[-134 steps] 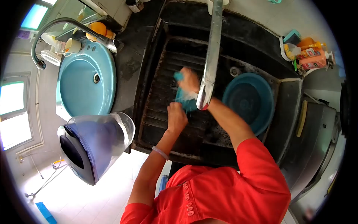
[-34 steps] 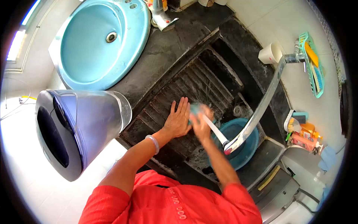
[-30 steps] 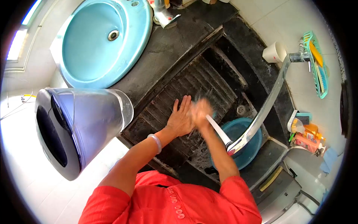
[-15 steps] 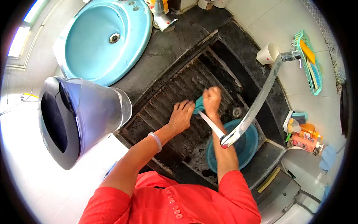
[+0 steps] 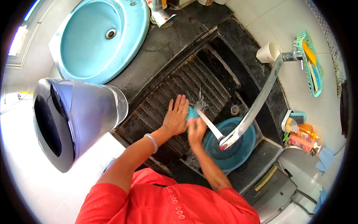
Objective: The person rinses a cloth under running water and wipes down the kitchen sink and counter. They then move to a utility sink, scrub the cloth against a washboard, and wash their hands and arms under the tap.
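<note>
On the ridged black washboard (image 5: 203, 72), my left hand (image 5: 176, 115) lies flat with its fingers spread, at the edge of a small teal cloth (image 5: 192, 112). My right hand (image 5: 196, 130) is closed on the near side of the cloth, its fingers curled round it. Water runs from the metal faucet (image 5: 257, 104) in a white stream (image 5: 209, 125) that meets the board beside the cloth and splashes. Part of the cloth is hidden beneath my hands. Right of my right hand stands a round blue basin (image 5: 238, 156) with water in it.
A light-blue washbasin (image 5: 87, 41) is at the upper left, with a purple-tinted clear bin (image 5: 93, 112) below it. A white cup (image 5: 267, 53) stands behind the faucet. On the right are a green wall basket (image 5: 311, 72), an orange bottle (image 5: 305, 130) and a yellow strip (image 5: 266, 178).
Since half a second ago, my right hand has come down toward me along the cloth. My left hand has shifted slightly left and lies flatter. Earlier, the view was angled differently.
</note>
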`<state>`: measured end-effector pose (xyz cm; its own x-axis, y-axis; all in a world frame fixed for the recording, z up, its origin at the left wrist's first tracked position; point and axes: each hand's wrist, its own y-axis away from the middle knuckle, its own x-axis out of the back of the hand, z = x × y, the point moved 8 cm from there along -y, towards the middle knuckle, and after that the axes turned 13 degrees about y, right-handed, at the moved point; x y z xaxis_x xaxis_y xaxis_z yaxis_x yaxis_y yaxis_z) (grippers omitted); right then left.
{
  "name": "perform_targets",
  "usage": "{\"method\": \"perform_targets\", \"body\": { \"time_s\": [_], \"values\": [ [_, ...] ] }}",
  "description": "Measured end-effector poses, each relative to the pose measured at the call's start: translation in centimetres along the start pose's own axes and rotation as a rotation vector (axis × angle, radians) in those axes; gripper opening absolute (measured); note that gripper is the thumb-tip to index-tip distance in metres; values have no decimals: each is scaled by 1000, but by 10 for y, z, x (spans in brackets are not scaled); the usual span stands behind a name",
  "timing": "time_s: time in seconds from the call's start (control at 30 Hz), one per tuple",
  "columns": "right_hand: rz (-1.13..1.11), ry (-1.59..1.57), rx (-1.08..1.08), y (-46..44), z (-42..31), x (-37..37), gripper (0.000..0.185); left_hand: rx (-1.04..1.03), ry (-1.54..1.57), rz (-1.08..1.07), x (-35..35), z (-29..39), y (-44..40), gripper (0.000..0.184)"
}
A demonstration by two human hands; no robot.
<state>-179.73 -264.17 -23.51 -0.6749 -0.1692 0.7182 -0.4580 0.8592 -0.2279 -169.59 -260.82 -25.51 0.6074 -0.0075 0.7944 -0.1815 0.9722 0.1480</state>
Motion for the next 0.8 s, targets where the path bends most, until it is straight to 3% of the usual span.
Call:
{"method": "perform_targets", "body": {
  "time_s": [0.07,0.1,0.13,0.17,0.27,0.33,0.37,0.4,0.43,0.5,0.57,0.6,0.67,0.73,0.8],
  "values": [
    [32,-6,268,-14,-46,-2,22,19,-71,-156,-1,3,-6,82],
    [5,67,189,-32,-1,-31,16,31,-112,-228,-2,4,-7,82],
    [-17,135,124,-68,49,-60,15,6,-56,-82,-6,5,-6,82],
    [14,418,146,-113,36,-47,19,6,-37,-125,-3,7,-2,82],
    [43,547,-18,-121,32,-25,29,-34,61,-128,20,-7,8,81],
    [-56,439,-13,-66,28,-19,34,-22,39,-143,20,-6,11,80],
    [-42,147,7,-36,-6,-3,35,6,-44,-172,16,-4,12,81],
    [-85,47,-24,-32,-13,-6,34,43,-132,-196,13,-6,9,81],
    [-124,-53,-58,-28,-21,-8,33,-64,-296,-290,-3,-2,6,81],
    [-306,135,-234,-63,24,-46,27,-92,-195,-191,4,2,5,79],
    [-331,452,-228,-125,59,-58,19,-114,-123,-141,5,5,11,76],
    [37,476,-32,-143,38,-33,25,-109,-126,-158,7,2,9,77],
    [40,552,71,-116,18,-23,27,-109,-103,-209,8,4,10,77],
    [-25,355,43,-47,12,-8,29,-96,-71,-222,6,7,11,77],
    [21,33,85,-14,-60,26,28,-93,-96,-235,4,3,8,78]
  ]
}}
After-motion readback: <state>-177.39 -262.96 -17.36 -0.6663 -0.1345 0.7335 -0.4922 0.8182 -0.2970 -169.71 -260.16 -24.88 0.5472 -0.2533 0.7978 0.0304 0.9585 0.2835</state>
